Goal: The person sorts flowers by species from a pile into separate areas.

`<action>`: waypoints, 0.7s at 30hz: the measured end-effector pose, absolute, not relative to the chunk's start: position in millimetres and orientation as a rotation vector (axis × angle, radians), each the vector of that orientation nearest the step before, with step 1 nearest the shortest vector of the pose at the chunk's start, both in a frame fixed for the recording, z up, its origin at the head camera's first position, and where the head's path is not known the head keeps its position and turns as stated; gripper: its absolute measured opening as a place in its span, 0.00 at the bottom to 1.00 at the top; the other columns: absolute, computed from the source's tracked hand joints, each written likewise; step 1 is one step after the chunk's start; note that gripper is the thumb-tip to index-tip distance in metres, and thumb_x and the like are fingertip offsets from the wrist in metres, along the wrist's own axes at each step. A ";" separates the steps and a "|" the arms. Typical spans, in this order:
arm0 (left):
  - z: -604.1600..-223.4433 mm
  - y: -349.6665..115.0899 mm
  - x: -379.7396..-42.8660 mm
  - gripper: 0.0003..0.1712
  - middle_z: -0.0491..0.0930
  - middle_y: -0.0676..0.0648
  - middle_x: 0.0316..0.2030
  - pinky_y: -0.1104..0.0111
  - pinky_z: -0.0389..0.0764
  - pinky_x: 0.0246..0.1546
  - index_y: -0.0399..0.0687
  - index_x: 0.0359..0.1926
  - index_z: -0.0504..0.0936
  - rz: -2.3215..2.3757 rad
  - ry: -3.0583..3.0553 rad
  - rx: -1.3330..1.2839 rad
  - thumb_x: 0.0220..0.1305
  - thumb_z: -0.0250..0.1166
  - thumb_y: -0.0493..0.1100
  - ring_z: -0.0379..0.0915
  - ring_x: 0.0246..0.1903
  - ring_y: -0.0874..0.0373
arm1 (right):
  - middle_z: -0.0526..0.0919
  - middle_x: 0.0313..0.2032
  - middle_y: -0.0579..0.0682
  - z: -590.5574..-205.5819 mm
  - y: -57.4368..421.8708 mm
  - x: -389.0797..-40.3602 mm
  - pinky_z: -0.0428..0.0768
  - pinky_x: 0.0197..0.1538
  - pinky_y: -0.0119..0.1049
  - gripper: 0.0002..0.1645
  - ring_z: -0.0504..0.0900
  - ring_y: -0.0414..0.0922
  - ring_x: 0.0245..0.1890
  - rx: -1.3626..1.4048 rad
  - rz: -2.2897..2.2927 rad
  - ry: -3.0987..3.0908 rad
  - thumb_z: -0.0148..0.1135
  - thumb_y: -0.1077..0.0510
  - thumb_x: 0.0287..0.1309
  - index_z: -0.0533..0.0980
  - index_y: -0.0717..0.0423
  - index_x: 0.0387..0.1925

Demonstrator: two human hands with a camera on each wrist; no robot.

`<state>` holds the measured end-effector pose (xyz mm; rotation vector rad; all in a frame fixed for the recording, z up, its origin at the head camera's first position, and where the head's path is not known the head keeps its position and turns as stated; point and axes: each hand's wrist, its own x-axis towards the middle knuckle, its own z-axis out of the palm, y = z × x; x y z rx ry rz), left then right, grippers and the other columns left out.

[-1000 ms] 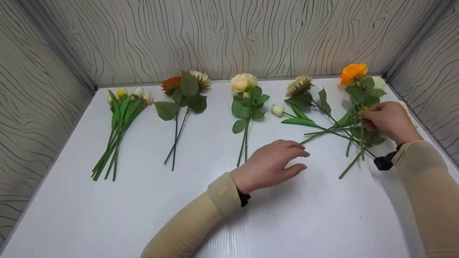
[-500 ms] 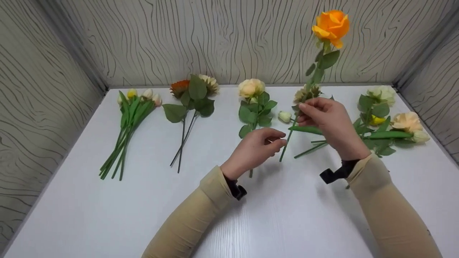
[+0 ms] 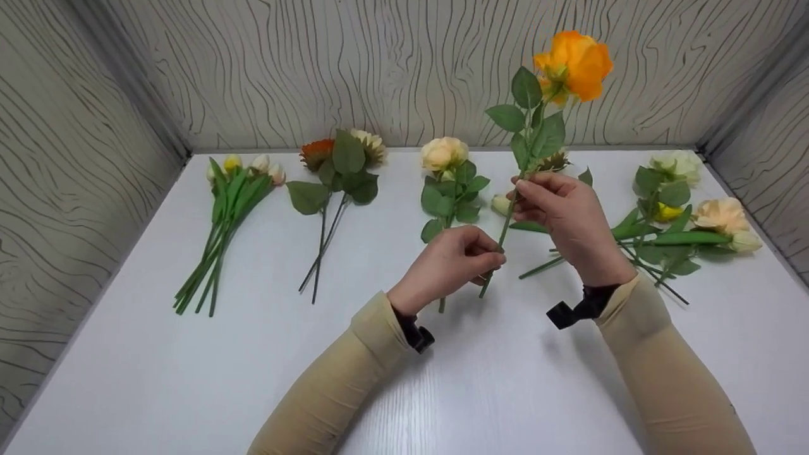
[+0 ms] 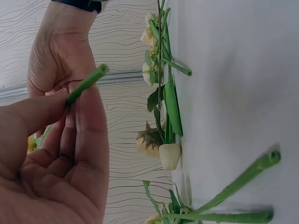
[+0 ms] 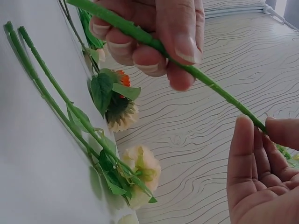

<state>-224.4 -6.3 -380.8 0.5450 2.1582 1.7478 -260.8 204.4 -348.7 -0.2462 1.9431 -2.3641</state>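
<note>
An orange rose [image 3: 578, 66] is held up in the air, its bloom high and its stem slanting down to the left. My right hand [image 3: 572, 230] pinches the stem just below the leaves. Lower down, my left hand [image 3: 445, 268] pinches the same green stem [image 5: 210, 83] between thumb and fingers, close to its cut end. In the left wrist view that stem end [image 4: 88, 84] sticks out past the thumb. Two peach roses [image 3: 444, 155] lie just behind my left hand, their stems partly hidden by it.
Tulips [image 3: 231, 189] lie bunched at the left of the white table [image 3: 253, 354]. Beside them are an orange-red flower [image 3: 317, 153] and a cream one [image 3: 370, 144]. At the right, a loose pile includes a peach rose [image 3: 720, 215] and a white tulip [image 3: 746, 241].
My right hand has lifted the orange rose from the right-hand pile and brought it left. My left hand has closed on its lower stem. The bloom has turned and leans right.
</note>
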 end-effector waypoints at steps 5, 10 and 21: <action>-380.5 -5.4 -225.2 0.04 0.86 0.47 0.36 0.61 0.88 0.37 0.49 0.41 0.86 1.766 2.152 0.513 0.69 0.70 0.43 0.84 0.32 0.57 | 0.85 0.42 0.58 -350.2 202.7 -261.2 0.86 0.43 0.37 0.18 0.84 0.47 0.34 -0.224 -2.345 1.937 0.71 0.57 0.64 0.80 0.68 0.47; -379.6 -5.7 -225.0 0.04 0.86 0.48 0.36 0.64 0.87 0.36 0.49 0.43 0.85 1.817 2.154 0.490 0.70 0.69 0.42 0.84 0.33 0.56 | 0.85 0.42 0.57 -353.7 200.9 -261.1 0.86 0.44 0.37 0.17 0.85 0.47 0.34 -0.257 -2.320 1.960 0.71 0.58 0.64 0.80 0.68 0.47; -380.3 -5.5 -225.6 0.03 0.85 0.47 0.37 0.65 0.87 0.35 0.48 0.42 0.84 1.832 2.162 0.465 0.70 0.68 0.40 0.84 0.33 0.56 | 0.86 0.40 0.58 -356.0 196.5 -260.2 0.87 0.45 0.39 0.23 0.86 0.47 0.34 -0.231 -2.280 1.988 0.72 0.57 0.63 0.78 0.72 0.49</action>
